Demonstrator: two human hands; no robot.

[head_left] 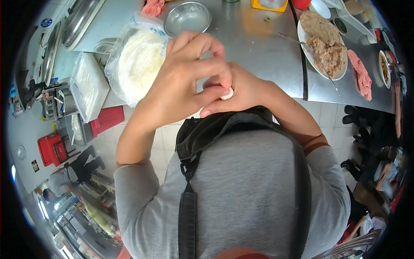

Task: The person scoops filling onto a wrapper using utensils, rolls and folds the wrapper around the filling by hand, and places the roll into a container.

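Note:
A small white piece that looks like dough (227, 93) sits where my two hands meet, just above the black apron. Thumb and forefinger of my left hand (187, 75) pinch it, while the other left fingers curl above. My right hand (241, 88) is wrapped round the same piece from the right, its thumb stretched out below; its other fingertips are partly hidden behind my left hand. Beside my left hand, a clear plastic bag (113, 71) holds a large white mass (140, 64). A metal bowl (187, 19) stands just beyond my left hand.
On the steel table (267, 56) are a yellow scale (278, 5), a plate (343, 71) of minced filling with spoons, and a pink cloth (360, 75). A plastic-covered white tray (88, 86) is at left, above a red bin (107, 121). People stand at both sides.

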